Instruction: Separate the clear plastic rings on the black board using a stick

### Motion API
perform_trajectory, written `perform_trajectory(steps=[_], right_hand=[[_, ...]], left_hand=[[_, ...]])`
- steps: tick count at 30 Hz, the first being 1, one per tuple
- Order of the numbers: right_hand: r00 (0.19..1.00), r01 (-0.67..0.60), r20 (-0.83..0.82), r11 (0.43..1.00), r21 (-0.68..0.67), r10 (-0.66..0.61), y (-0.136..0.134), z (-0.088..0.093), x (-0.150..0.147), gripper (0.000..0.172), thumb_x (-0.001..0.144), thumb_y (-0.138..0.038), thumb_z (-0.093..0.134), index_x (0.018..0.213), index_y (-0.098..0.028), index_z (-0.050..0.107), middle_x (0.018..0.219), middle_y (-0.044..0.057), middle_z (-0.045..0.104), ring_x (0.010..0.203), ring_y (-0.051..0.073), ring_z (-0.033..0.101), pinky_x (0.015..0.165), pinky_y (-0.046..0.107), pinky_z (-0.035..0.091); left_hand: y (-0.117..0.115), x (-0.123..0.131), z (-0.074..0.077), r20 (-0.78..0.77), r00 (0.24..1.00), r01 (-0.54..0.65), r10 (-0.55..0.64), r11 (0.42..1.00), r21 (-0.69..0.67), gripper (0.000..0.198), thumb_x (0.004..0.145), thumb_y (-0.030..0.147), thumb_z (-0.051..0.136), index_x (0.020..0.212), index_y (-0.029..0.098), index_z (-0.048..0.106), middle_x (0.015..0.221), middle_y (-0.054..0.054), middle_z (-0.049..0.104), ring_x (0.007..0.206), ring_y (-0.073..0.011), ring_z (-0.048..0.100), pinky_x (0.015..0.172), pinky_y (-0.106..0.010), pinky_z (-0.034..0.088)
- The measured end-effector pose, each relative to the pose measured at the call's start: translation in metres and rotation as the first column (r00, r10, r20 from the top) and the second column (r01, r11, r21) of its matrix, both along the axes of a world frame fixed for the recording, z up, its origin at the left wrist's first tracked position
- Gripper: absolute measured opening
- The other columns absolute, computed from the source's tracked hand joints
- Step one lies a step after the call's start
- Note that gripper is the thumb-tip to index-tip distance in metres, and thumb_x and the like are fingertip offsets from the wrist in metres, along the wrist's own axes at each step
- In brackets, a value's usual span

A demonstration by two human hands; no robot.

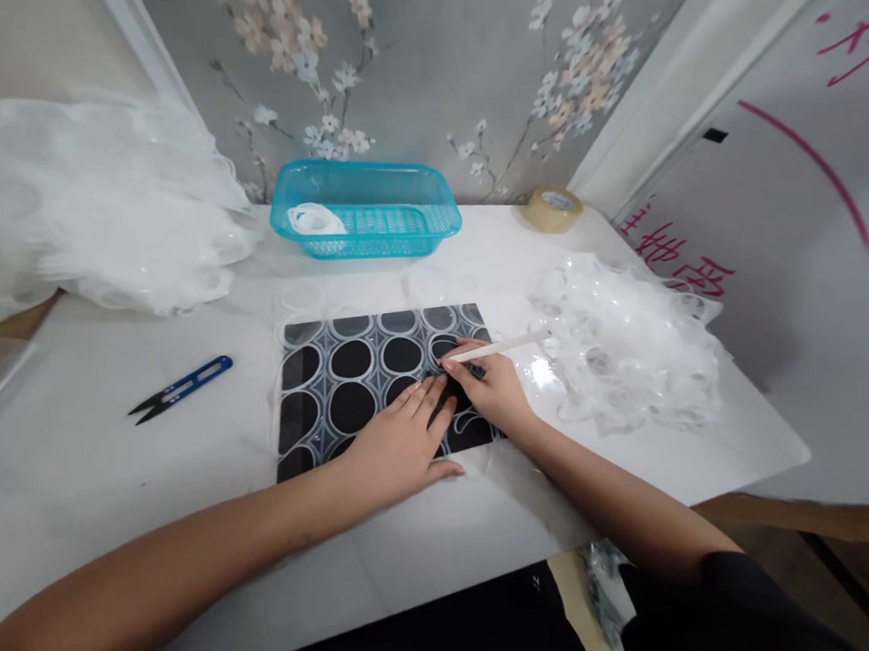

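A clear plastic sheet of round rings lies over a black mat (pixel 318 380) in the middle of the white table (pixel 191 485). My left hand (pixel 398 439) lies flat on the sheet with its fingers stretched out, pressing it down. My right hand (pixel 488 386) is closed on a thin white stick-like tool (pixel 500 345), whose tip touches the sheet beside my left fingertips.
A turquoise basket (pixel 372 210) with a white ring inside stands at the back. Blue thread snips (pixel 179 386) lie at left. Heaps of clear plastic sheets sit at far left (pixel 80 213) and at right (pixel 623 341). A tape roll (pixel 552 208) is at back right.
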State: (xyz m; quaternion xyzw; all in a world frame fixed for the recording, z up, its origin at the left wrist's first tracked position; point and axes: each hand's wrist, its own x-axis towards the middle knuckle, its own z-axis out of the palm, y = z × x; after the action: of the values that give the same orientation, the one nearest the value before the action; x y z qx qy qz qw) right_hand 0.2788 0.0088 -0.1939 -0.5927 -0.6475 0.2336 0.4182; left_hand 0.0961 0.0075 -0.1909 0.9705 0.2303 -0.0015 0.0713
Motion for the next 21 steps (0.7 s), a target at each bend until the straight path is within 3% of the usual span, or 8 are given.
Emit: perform_trajectory(steps=[8,11,14,16,17,19,21], right_hand=[[0.996,0.028,0.087,1.0,-0.009,-0.028,-0.007,-0.004,0.0,0.017,0.087,-0.029,0.053,0.087,-0.023,0.069,0.094,0.005,0.073,0.118,0.026,0.055,0.098,0.041,0.045],[0.952,-0.065,0.302,0.997,0.038,0.05,-0.012,-0.004,-0.006,0.02,0.087,-0.022,0.049,0.094,-0.024,0.068,0.103,0.006,0.072,0.122,0.027,0.051,0.103,0.045,0.039],[0.85,-0.153,0.516,0.987,0.04,0.11,0.006,0.004,0.002,0.024,0.082,-0.013,0.049,0.097,-0.019,0.068,0.104,0.012,0.071,0.116,0.03,0.055,0.101,0.047,0.038],[0.832,-0.031,0.555,0.997,0.064,-0.01,0.031,0.016,0.022,0.025,0.08,-0.01,0.047,0.093,-0.015,0.068,0.096,0.016,0.07,0.102,0.03,0.061,0.091,0.046,0.044],[0.832,0.1,0.537,0.99,0.1,-0.138,0.045,0.023,0.034,0.027,0.08,-0.008,0.044,0.09,-0.014,0.068,0.089,0.016,0.071,0.093,0.029,0.064,0.086,0.046,0.046],[0.794,0.384,0.409,0.893,0.235,-0.449,0.066,0.039,0.055,0.027,0.085,-0.014,0.041,0.086,-0.014,0.068,0.082,0.014,0.071,0.082,0.027,0.066,0.081,0.045,0.047],[0.784,0.496,0.225,0.802,0.332,-0.578,0.071,0.05,0.059,0.026,0.088,-0.022,0.042,0.086,-0.015,0.068,0.087,0.012,0.071,0.083,0.026,0.066,0.082,0.043,0.047]], left_hand=[[0.0,0.001,0.007,-0.002,1.0,-0.004,0.004,0.998,-0.07,0.083,0.086,0.065,0.045,0.14,0.003,0.034,0.147,-0.027,0.028,0.139,-0.0349,0.027,0.113,-0.044,0.022],[0.002,0.001,0.014,0.028,1.0,0.003,0.0,0.993,-0.115,0.086,0.084,0.066,0.048,0.139,0.001,0.036,0.147,-0.028,0.029,0.138,-0.0365,0.028,0.112,-0.045,0.024],[0.006,0.0,0.023,0.01,1.0,-0.005,0.007,0.984,-0.18,0.087,0.084,0.068,0.045,0.138,0.001,0.038,0.147,-0.026,0.029,0.138,-0.0361,0.027,0.111,-0.046,0.027],[0.009,-0.001,0.029,-0.027,1.0,-0.013,0.006,0.97,-0.242,0.085,0.085,0.068,0.043,0.139,0.003,0.038,0.149,-0.024,0.026,0.139,-0.0339,0.026,0.111,-0.044,0.027],[0.011,-0.002,0.031,-0.043,0.999,-0.013,0.002,0.963,-0.269,0.084,0.086,0.068,0.042,0.14,0.004,0.038,0.15,-0.023,0.025,0.14,-0.0328,0.025,0.112,-0.042,0.027],[0.012,-0.006,0.034,-0.061,0.998,-0.003,-0.016,0.955,-0.298,0.083,0.086,0.068,0.04,0.141,0.007,0.037,0.151,-0.02,0.022,0.141,-0.0314,0.023,0.112,-0.041,0.027],[0.011,-0.011,0.037,-0.056,0.997,0.029,-0.046,0.959,-0.282,0.081,0.087,0.068,0.04,0.142,0.009,0.036,0.152,-0.019,0.02,0.141,-0.0312,0.022,0.111,-0.042,0.029]])
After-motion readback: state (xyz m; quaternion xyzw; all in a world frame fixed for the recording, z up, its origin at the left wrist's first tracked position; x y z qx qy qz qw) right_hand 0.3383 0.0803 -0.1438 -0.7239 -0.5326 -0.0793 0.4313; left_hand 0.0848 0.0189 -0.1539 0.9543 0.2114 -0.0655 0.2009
